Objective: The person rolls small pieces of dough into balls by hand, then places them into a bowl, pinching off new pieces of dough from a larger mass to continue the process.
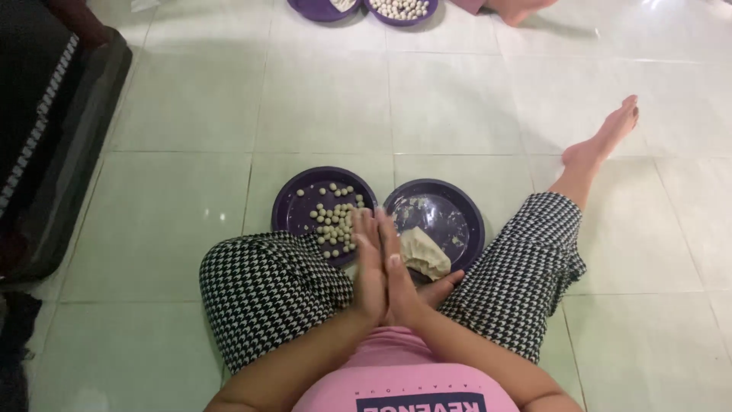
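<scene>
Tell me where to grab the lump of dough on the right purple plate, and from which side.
Take the dough lump at its thick rounded near end, pinching from above. It lies slumped against the near rim of the right plate, closest to the pressed-together left hand and right hand. Its far edge looks thinner and would probably tear or stretch.

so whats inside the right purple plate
A lump of pale dough lies at the near side of the right purple plate, with smears of dough across it. The pressed-together hands cover its near-left edge.
</scene>
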